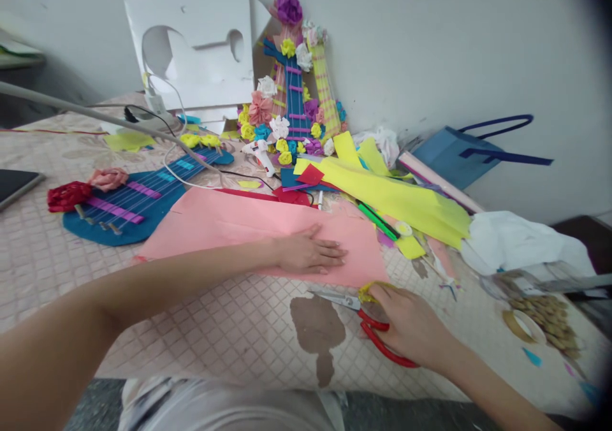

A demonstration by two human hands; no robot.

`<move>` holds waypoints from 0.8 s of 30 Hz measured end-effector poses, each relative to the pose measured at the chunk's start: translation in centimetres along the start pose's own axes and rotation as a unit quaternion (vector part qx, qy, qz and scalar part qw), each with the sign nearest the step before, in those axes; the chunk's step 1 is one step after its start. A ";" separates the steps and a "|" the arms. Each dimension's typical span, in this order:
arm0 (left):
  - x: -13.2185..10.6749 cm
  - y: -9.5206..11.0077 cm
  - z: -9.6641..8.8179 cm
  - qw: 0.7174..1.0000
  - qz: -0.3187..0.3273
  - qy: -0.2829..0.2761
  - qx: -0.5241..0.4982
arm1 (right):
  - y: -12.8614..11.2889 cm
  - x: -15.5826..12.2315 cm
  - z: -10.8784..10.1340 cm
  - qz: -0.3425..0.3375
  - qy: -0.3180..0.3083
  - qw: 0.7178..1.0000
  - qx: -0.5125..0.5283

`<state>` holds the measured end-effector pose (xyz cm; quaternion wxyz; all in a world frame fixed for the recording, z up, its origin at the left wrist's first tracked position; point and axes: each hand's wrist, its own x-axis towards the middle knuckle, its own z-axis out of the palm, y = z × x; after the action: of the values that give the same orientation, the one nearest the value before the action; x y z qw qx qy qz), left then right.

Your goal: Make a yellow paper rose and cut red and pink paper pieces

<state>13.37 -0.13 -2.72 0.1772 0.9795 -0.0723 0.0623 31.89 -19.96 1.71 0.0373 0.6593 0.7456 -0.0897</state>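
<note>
A large sheet of pink paper (229,227) lies across the middle of the table. My left hand (308,252) rests flat on it, fingers stretched out toward the right. Just off the sheet's near right corner, my right hand (406,322) grips scissors (382,342) with red handles. Their metal blades point left, over the table and close to the paper's near edge. A small crumpled yellow piece (370,292) shows at the fingers of my right hand; whether it is held there I cannot tell.
A blue paper guitar (162,185) with flowers lies left. Behind stand more decorated guitars (294,96), a glue gun (259,157) and white foam packaging (191,42). Yellow paper (392,192), a green cutter (377,219), a tape roll (523,326) and a blue bag (454,157) are right.
</note>
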 end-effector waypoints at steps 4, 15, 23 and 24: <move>-2.2 0.3 -1.6 0.998 -0.047 0.031 0.009 | 0.9 -1.1 0.0 -0.005 0.005 1.000 0.003; -11.8 5.3 -2.2 0.977 -0.192 0.083 0.027 | 8.2 1.2 -0.5 0.188 0.088 0.975 0.081; -11.3 6.3 -1.6 0.980 -0.163 0.060 0.094 | 10.0 8.4 -0.2 0.246 0.216 0.943 0.064; -11.2 6.4 -1.6 0.980 -0.159 0.065 0.097 | 10.1 9.3 -0.1 0.241 0.222 0.943 0.065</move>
<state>1.17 -4.18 -0.77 0.0928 0.9850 0.1025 0.1033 40.70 -9.73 -0.63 -0.1512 0.8235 0.5464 0.0223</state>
